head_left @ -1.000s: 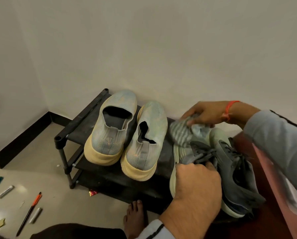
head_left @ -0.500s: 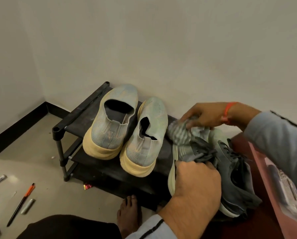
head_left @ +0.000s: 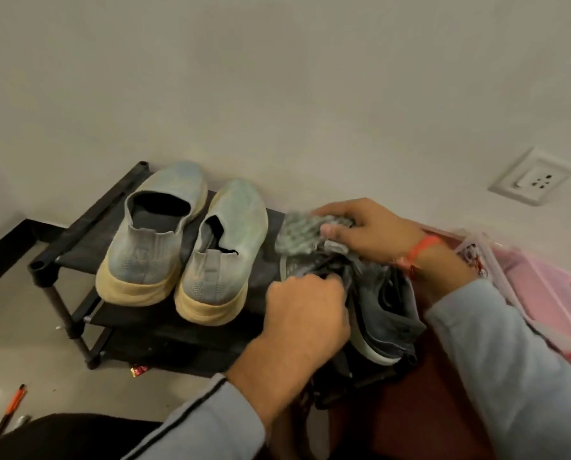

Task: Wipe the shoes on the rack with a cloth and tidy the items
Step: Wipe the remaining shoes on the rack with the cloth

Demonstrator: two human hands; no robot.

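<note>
- Right hand [head_left: 363,232] presses the striped cloth [head_left: 299,235] onto the toe of a grey laced shoe [head_left: 382,303] at the rack's right end; thumb and fingers curl over the cloth.
- Left hand [head_left: 309,310] curls around that shoe's lace area, steadying it.
- Step in hand, likely: wiping the grey shoe.
- Pale slip-on pair [head_left: 191,242] stands side by side at the left end of the rack [head_left: 88,224], toes to the wall.
- Next calls for sweeping the cloth heelward while the left hand braces.
- Pens [head_left: 13,405] lie on the floor, untidied.

Right hand [head_left: 367,232] rubbed cloth [head_left: 302,232] leftward over toe.
</note>
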